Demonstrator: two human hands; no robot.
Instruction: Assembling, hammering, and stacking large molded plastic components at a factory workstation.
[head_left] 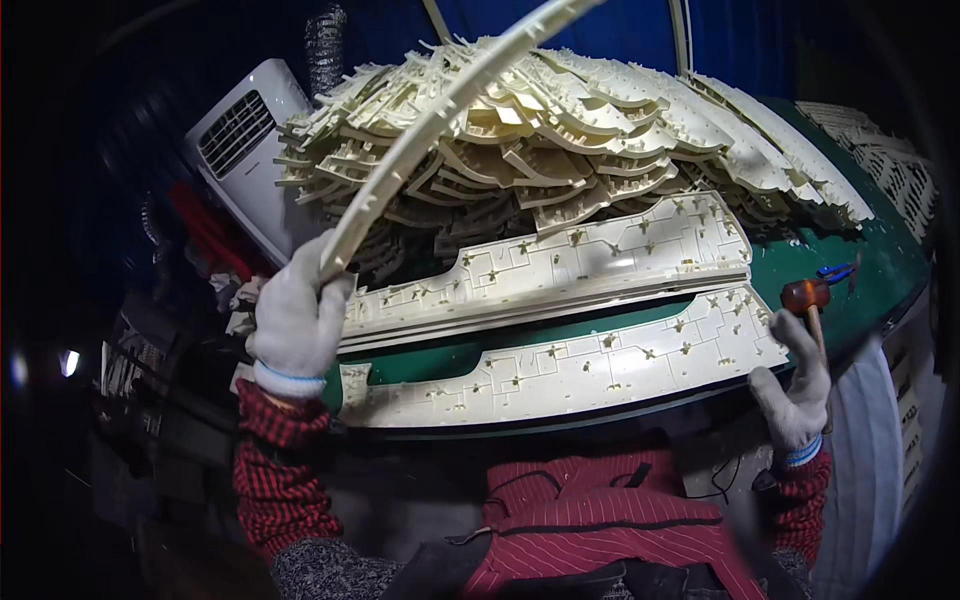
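Note:
A long, curved cream plastic strip (pixel 420 150) rises from my left hand (pixel 300 315), whose gloved fingers are closed round its lower end. It slants up to the right, past the top of the picture. My right hand (pixel 795 395), also in a white glove, is open, thumb and fingers apart, by the right end of a flat cream plastic panel (pixel 570 370). That panel lies along the table's near edge, its face marked with thin ribs and small clips. Just beyond my right fingers is a mallet (pixel 806 295) with a brown head; its handle is partly hidden by the hand.
Behind the near panel lie stacked similar panels (pixel 620 262) on the green table (pixel 800 258). A tall heap of cream plastic parts (pixel 500 130) fills the far side. A blue-handled tool (pixel 836 271) lies beyond the mallet. A white air conditioner (pixel 250 150) stands at the far left.

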